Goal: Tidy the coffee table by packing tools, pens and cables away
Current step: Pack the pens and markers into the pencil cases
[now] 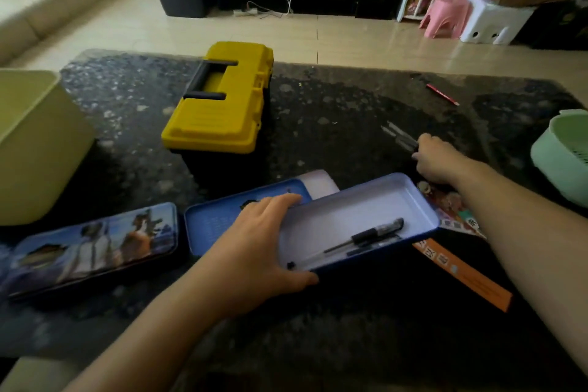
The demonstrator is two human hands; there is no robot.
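My left hand (254, 242) grips the near left corner of an open blue tin pencil tray (334, 216), tilting it up off the dark table (334, 111). Two or three black pens (366, 239) lie inside the tray. My right hand (436, 159) reaches to the right of the tray, fingers closed around several blurred pens (399, 135) that stick out toward the far left. A second blue tray (216, 223) lies under my left hand. The tin's picture lid (95, 245) rests at the near left. A red pencil (442, 94) lies alone at the far right.
A shut yellow toolbox (222, 99) stands mid-table. A pale yellow bin (35, 143) sits at the left edge and a mint green basket (563, 156) at the right edge. An orange paper strip (464, 277) and a printed booklet (451, 207) lie beneath my right forearm.
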